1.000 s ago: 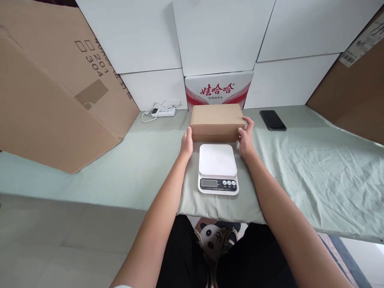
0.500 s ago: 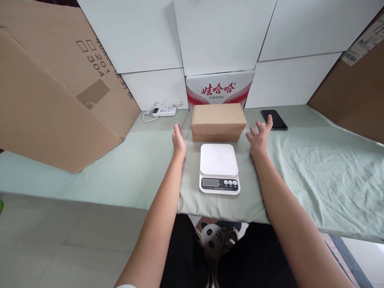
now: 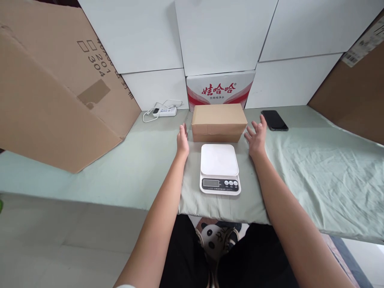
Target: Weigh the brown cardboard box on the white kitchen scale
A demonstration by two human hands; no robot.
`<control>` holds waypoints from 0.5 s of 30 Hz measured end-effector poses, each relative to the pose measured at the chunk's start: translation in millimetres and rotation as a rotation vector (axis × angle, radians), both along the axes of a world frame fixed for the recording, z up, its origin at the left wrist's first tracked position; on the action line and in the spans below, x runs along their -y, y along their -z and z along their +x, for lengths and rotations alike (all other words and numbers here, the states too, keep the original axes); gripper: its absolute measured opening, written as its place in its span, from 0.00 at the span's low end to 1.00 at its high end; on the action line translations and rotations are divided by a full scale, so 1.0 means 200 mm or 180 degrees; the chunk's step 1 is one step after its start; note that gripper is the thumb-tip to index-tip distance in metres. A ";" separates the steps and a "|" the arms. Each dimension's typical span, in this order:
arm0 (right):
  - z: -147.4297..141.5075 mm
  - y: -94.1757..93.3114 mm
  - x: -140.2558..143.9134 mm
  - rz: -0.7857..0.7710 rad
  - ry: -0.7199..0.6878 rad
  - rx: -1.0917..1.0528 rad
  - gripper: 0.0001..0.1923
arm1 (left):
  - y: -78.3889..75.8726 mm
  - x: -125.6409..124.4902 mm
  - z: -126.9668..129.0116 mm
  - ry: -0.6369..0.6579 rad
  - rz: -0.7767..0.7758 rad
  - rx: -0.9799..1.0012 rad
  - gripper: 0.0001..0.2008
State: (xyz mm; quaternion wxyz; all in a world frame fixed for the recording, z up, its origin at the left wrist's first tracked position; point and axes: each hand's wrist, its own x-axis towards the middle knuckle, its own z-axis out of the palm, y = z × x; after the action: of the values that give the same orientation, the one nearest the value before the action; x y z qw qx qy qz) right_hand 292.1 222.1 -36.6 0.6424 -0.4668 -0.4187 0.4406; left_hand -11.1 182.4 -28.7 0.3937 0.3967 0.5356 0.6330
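A small brown cardboard box sits on the green cloth between my two hands. Just left of it is my left hand, held on edge with the fingers stretched out and nothing in them. My right hand stands at the box's right end, fingers spread, also holding nothing. A narrow gap shows between each hand and the box. In front of the box lies a white kitchen scale with a bare platform; its display and buttons face me, and I cannot make out any digits.
A black smartphone lies right of my right hand. A white power strip with a cable is at the back left. White boxes and a red-and-white carton line the back. Large cardboard stands at the left, more at the right.
Both hands have moved inward, closer to the sides of the cardboard box, the left hand a little more. The box and the scale rest where they were.
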 end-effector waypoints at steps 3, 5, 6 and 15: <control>-0.03 0.01 0.02 0.0100 -0.0272 0.0123 0.51 | 0.02 0.00 0.03 0.0175 0.0107 -0.0065 0.45; -0.06 0.02 0.03 0.0150 -0.0435 0.0211 0.49 | 0.04 0.01 0.04 0.0349 0.0201 -0.0151 0.45; -0.08 0.03 0.03 0.0171 -0.0500 0.0266 0.48 | 0.04 0.01 0.05 0.0419 0.0244 -0.0197 0.44; -0.14 0.00 0.09 0.0670 -0.0501 0.0916 0.49 | 0.05 0.04 0.06 0.0401 0.0313 -0.0265 0.41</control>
State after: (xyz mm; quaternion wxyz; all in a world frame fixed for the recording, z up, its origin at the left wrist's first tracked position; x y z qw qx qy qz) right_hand 263.4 204.9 -36.4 0.5847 -0.4210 -0.5852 0.3721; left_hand 1.4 175.2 -38.0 0.3902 0.4745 0.4938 0.6154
